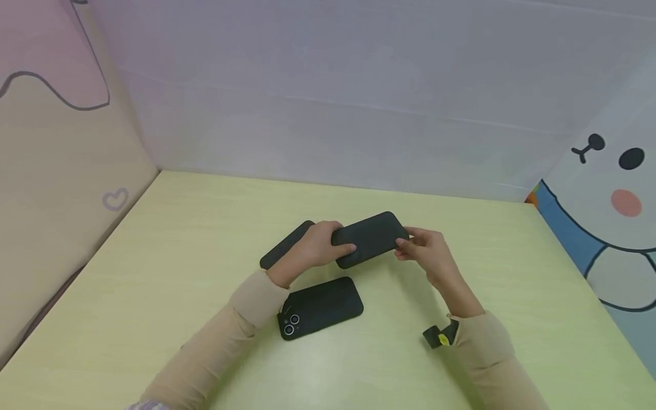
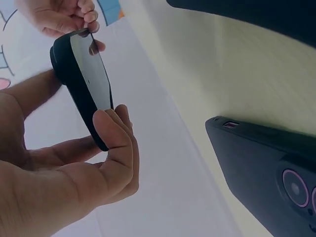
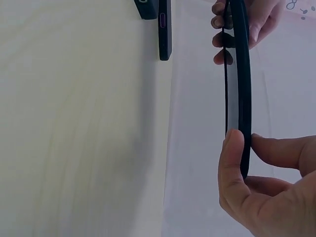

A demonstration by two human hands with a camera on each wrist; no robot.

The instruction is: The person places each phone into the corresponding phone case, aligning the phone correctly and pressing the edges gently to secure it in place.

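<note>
Both hands hold a black-cased phone (image 1: pixel 371 239) up over the table, tilted. My left hand (image 1: pixel 319 245) grips its left end, thumb on the side facing me. At the right end, my right hand (image 1: pixel 427 253) pinches a corner between thumb and fingers. A glossy face (image 2: pixel 93 71) of this phone shows in the left wrist view and mirrors fingertips. A second black phone (image 1: pixel 323 307) lies nearer me, its ringed camera lenses facing up. Behind my left wrist lies a third dark, phone-shaped object (image 1: pixel 284 246), partly covered by the hand and forearm.
The pale yellow table (image 1: pixel 215 210) meets a whitish back wall (image 1: pixel 333 125) and a cream left panel (image 1: pixel 66 188). On the right stands a panel with a cartoon face (image 1: pixel 605 182). A small black-and-yellow device (image 1: pixel 439 337) sits at my right sleeve cuff.
</note>
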